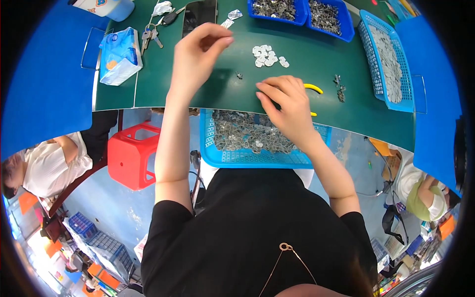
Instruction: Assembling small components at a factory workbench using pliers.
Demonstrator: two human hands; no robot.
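Note:
My left hand point(195, 59) is raised over the green table, its thumb and fingertips pinched together; anything between them is too small to make out. Nearer the table's front edge, my right hand point(289, 104) is also closed in a pinch, with its contents hidden. It partly covers a tool with yellow handles point(312, 88). A small metal part point(239, 75) lies between my hands. Beyond my right hand is a loose group of small white pieces point(264, 55). Below the table edge, a light blue basket point(232, 157) on my lap holds many small metal parts.
Two blue bins point(329, 35) of small metal parts stand at the back. A blue basket point(408, 101) of flat pale pieces is at right, near a few metal parts point(340, 91). Leftward are a tissue pack point(118, 54), keys point(151, 37), a phone point(199, 15) and a red stool point(128, 158).

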